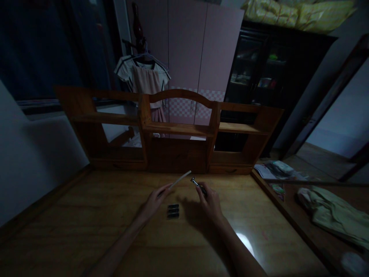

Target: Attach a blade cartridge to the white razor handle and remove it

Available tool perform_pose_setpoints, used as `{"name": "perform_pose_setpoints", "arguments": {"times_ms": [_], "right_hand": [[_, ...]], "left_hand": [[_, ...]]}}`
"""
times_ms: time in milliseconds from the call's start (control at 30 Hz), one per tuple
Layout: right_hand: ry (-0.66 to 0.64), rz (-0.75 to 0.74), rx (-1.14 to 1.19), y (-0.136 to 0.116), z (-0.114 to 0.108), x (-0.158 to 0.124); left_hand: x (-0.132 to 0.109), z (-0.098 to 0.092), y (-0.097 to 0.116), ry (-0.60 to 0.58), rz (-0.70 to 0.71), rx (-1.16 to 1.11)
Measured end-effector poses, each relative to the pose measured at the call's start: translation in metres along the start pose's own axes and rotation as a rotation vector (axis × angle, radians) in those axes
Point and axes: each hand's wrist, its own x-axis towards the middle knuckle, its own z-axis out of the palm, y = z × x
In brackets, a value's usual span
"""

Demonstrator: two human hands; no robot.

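Forearms (238,246) foremost; left hand (155,198) holds pale strip (180,178); right hand (211,201), metal-headed tool (195,182).

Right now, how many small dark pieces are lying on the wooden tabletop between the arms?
3, one behind another: near piece, middle piece and far piece. Others may be hidden behind the left hand or right hand.
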Motion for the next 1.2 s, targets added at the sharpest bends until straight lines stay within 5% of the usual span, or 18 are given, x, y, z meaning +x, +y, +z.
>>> {"name": "perform_pose_setpoints", "arguments": {"times_ms": [167,367,633,833,1200], "right_hand": [[0.011,0.033,0.042,0.002,-0.001,-0.001],[-0.003,0.213,0.378,0.01,0.003,0.001],[-0.291,0.455,0.865,0.013,0.008,0.006],[-0.415,0.479,0.946,0.004,0.006,0.003],[-0.326,0.435,0.936,0.005,0.002,0.007]], "left_hand": [[-0.001,0.003,0.002,-0.099,0.031,-0.01],[0.0,0.001,-0.004,0.036,-0.015,0.022],[-0.007,0.004,0.018,0.014,0.05,-0.001],[-0.005,0.009,0.013,0.003,0.077,0.061],[-0.006,0.004,0.009,0.005,0.041,0.051]]}}
